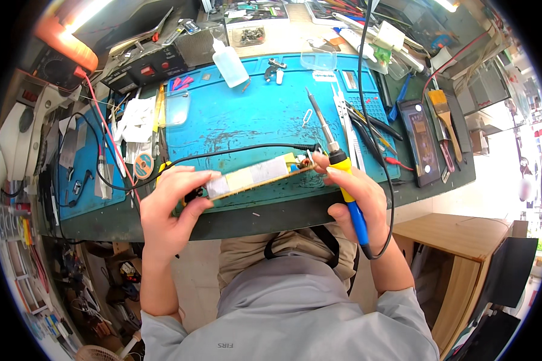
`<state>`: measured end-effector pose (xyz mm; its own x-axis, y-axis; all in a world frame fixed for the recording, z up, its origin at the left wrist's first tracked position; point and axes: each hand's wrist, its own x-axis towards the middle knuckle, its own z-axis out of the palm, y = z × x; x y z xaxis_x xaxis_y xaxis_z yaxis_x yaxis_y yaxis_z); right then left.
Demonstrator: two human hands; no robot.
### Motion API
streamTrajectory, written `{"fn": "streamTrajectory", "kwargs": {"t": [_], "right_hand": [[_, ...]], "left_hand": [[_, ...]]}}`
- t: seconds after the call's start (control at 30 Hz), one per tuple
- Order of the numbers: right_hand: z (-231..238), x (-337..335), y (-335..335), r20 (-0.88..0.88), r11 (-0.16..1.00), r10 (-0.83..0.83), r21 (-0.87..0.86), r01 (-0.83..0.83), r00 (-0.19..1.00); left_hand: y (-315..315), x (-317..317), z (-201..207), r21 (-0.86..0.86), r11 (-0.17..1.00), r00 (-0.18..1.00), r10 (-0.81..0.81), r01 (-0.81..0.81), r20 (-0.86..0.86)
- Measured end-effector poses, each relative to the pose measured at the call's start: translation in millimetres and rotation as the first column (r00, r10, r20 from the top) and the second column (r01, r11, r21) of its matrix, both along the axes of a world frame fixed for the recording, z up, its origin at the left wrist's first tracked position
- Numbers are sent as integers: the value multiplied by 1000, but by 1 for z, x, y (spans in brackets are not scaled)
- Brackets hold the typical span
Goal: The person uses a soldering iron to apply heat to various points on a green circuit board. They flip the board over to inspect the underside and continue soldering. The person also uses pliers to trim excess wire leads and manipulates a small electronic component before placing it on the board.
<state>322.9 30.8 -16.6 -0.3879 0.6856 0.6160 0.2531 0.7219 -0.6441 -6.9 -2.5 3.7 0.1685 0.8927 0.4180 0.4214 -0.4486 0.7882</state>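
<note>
A long, narrow circuit board (256, 175) with a flat silver-grey strip and yellow tape spans the space between my hands, tilted up over the table's front edge. My left hand (173, 201) pinches its left end between thumb and fingers. My right hand (362, 195) grips a soldering iron (356, 218) with a blue and yellow handle, its metal tip pointing up and away from the board. The same hand's index finger reaches the board's right end, where small parts and a black cable (241, 147) show. Whether that finger presses the board cannot be told.
Under the board lies a blue work mat (223, 114). A white squeeze bottle (230, 67), tweezers (347, 123), pliers (373, 135) and a small metal loop (307, 118) lie on it. To the right are a phone (420, 141) and a brush (444, 117); a solder spool (144, 165) sits left.
</note>
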Motion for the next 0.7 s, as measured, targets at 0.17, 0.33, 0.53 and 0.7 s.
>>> {"fn": "streamTrajectory", "kwargs": {"t": [0.17,0.33,0.53,0.7], "right_hand": [[-1,5,-5,31,994,-33,107,30,999],[2,5,-12,112,986,-46,164,27,993],[2,8,-12,168,983,-11,181,-19,986],[-3,6,-11,117,978,17,203,-40,993]], "left_hand": [[-20,4,-1,329,938,939,14,106,-343],[-32,-1,-12,427,869,876,-14,250,-483],[-33,-2,-12,417,845,842,-69,335,-535],[-34,-7,-14,428,831,815,-51,355,-577]]}}
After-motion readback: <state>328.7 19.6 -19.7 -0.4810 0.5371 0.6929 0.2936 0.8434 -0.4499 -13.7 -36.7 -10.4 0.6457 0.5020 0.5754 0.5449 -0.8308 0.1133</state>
